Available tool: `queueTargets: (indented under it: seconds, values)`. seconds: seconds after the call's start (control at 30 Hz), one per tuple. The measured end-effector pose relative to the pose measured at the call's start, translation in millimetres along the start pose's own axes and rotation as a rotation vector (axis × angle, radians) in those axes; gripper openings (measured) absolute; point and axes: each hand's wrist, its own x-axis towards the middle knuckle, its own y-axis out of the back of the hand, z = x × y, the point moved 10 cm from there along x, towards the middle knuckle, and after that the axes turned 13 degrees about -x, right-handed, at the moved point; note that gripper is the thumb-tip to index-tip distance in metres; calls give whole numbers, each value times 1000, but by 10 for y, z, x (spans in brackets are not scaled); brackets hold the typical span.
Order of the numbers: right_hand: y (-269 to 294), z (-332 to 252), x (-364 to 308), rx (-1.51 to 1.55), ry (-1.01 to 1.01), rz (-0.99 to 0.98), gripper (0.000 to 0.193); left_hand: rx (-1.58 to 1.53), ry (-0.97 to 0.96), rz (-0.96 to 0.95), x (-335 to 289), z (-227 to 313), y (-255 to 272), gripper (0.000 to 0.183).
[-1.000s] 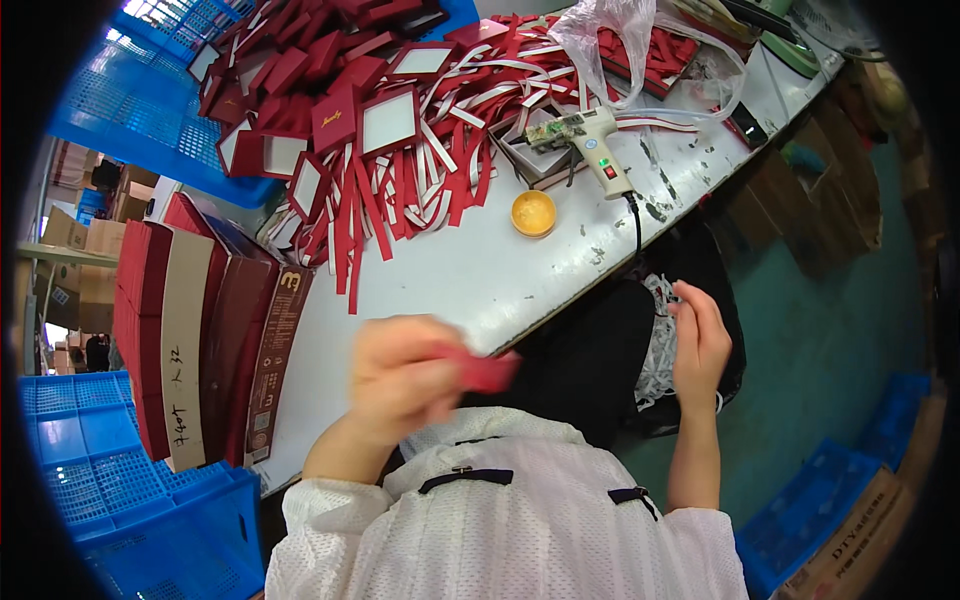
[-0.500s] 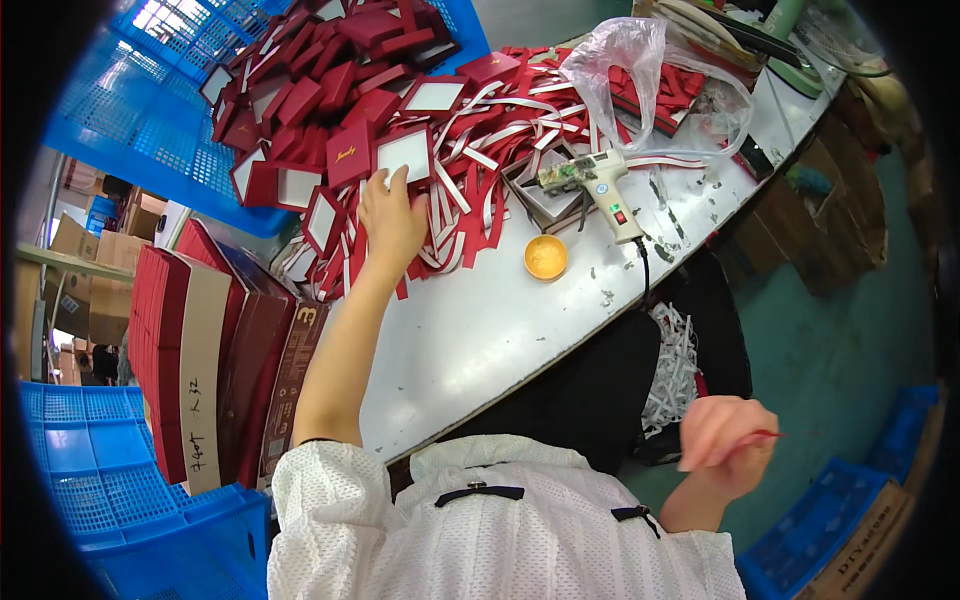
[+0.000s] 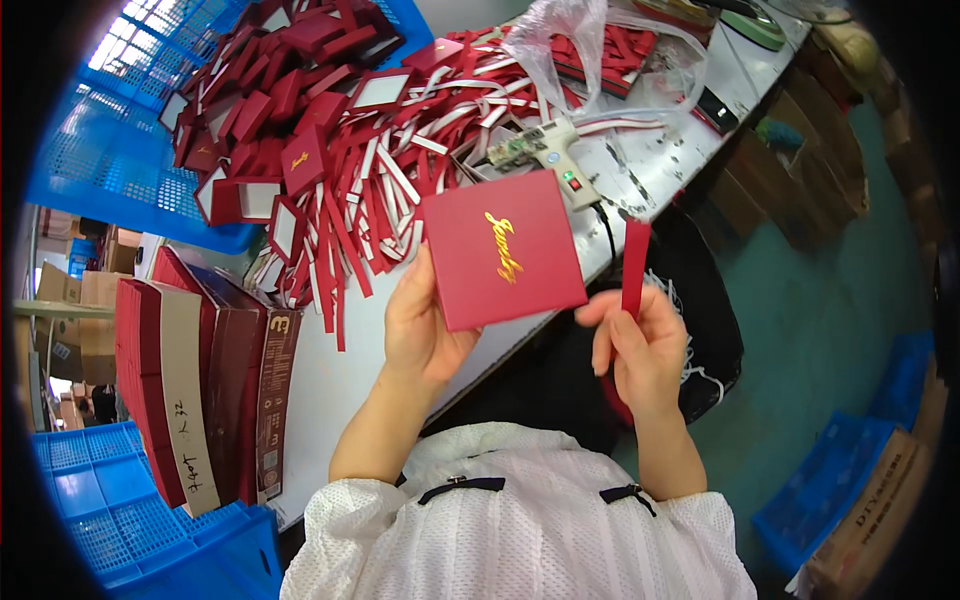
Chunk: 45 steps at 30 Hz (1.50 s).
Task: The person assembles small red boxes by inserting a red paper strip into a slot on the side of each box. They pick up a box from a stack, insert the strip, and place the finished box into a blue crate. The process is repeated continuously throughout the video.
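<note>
My left hand [image 3: 418, 325] grips a square dark-red jewelry box [image 3: 470, 270] by its left and lower edges, with its gold-lettered face turned up toward me. Pinched between the fingers and thumb of my right hand [image 3: 648, 350] is a short red strip [image 3: 635, 265], standing upright. That hand is just beside the box's lower right corner; whether a finger touches it I cannot tell. A cream glue gun [image 3: 556, 155] with a lit switch lies on the table [image 3: 490, 375] behind the box, partly covered by it.
Loose red and white strips [image 3: 385, 190] heap across the table. Red boxes [image 3: 290, 95] pile up in a blue crate [image 3: 110, 175] at the far left. Stacked red panels [image 3: 145, 390] stand at the left. A clear plastic bag [image 3: 565, 50] lies at the back.
My left hand has come back from the pile toward me, now with a box in it. My right hand has risen inward with the red strip. The yellow cup is no longer visible.
</note>
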Motion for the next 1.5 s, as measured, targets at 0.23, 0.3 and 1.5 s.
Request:
queueTargets:
  seconds: [0.23,0.3,1.5]
  values:
    - [335,-277,38,-178,167,283,13,208,83,-40,-217,-488,-103,41]
    - [556,-151,47,-337,52,341,8,331,80,-172,-267,-477,-213,38]
    - [-100,-605,-242,-763,430,-123,10,675,-311,58,-198,-376,-245,22]
